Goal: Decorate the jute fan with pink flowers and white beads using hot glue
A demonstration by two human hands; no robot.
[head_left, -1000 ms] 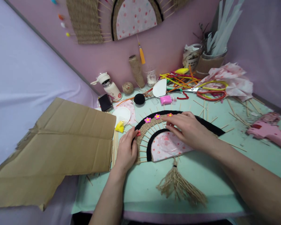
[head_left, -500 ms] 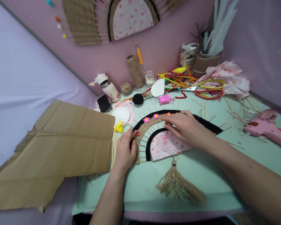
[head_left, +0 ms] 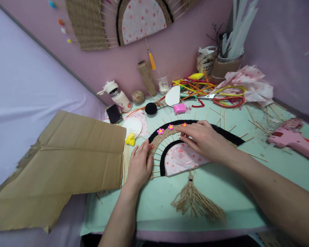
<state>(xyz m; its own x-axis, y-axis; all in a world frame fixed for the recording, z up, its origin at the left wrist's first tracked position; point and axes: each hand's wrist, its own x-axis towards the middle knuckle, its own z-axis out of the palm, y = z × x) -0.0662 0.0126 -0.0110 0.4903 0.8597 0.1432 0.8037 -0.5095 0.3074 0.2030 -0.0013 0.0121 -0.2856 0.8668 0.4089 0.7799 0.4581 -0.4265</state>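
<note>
Perhaps a flower [head_left: 160, 131] could skew if the left hand [head_left: 141, 163] or right hand [head_left: 204, 140] drags the fan [head_left: 180, 158]; I cannot tell either grip's hold.

1. The left hand [head_left: 141, 163] and the right hand [head_left: 204, 139] were bare.
2. The left forearm [head_left: 119, 214] and the right forearm [head_left: 262, 178] were also bare.
3. On the right forearm there was one small spot [head_left: 274, 180].

This is a craft workshop: the table [head_left: 164, 209] has a string ball [head_left: 138, 97] near its back edge, scissors [head_left: 213, 96] near its back right corner, and a glue gun [head_left: 285, 138].
</note>
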